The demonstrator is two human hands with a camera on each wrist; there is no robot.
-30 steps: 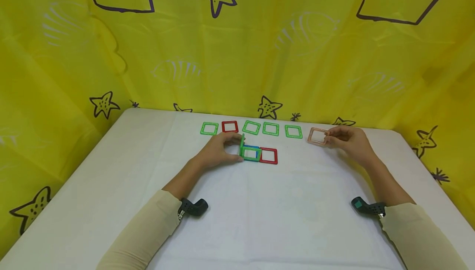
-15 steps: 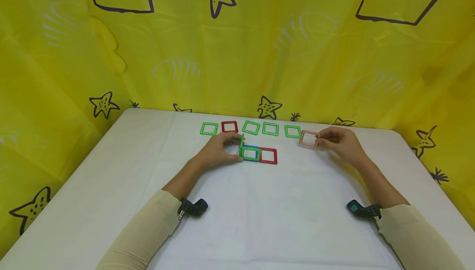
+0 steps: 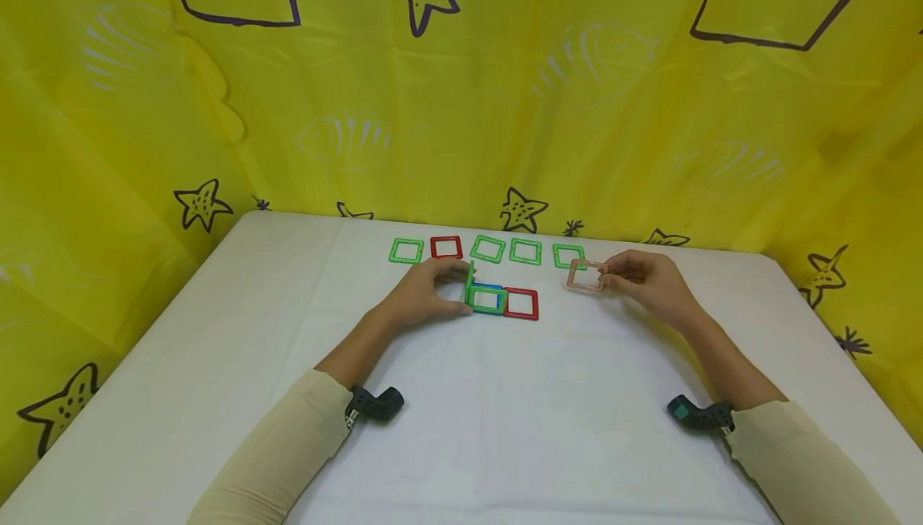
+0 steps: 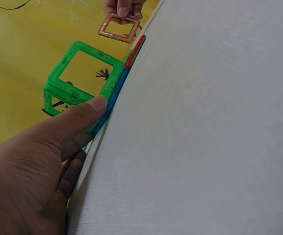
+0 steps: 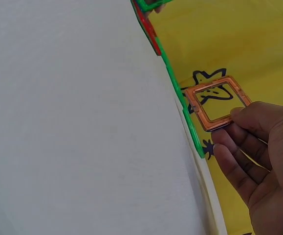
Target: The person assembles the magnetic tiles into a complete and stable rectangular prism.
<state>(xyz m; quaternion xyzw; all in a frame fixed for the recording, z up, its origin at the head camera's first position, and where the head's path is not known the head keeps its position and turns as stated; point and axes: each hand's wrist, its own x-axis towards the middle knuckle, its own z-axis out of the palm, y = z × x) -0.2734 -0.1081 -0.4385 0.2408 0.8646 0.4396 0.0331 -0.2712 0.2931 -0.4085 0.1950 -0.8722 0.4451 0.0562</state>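
Note:
My left hand (image 3: 425, 294) holds two upright green magnetic tiles, its thumb on a lower corner. One green tile (image 4: 63, 68) faces front; the other green tile (image 3: 471, 278) stands edge-on at the left, meeting it at a corner. Below them a blue magnetic tile (image 4: 113, 102) lies flat, with a red magnetic tile (image 3: 536, 304) joined on its right. Between thumb and fingers, my right hand (image 3: 652, 284) pinches an orange square magnetic tile (image 5: 196, 108) by one side. It is raised and tilted, right of the red tile, and overlaps a green tile in the head view.
Along the back of the white table (image 3: 548, 413) lies a row of flat tiles: a green tile (image 3: 407, 260), a red tile (image 3: 446, 238), and several more green tiles (image 3: 525, 261). A yellow patterned curtain (image 3: 461, 108) hangs right behind the table's far edge.
My right hand has carried the orange tile leftward and slightly nearer, from right of the back row to in front of its last green tile. The left hand has stayed put.

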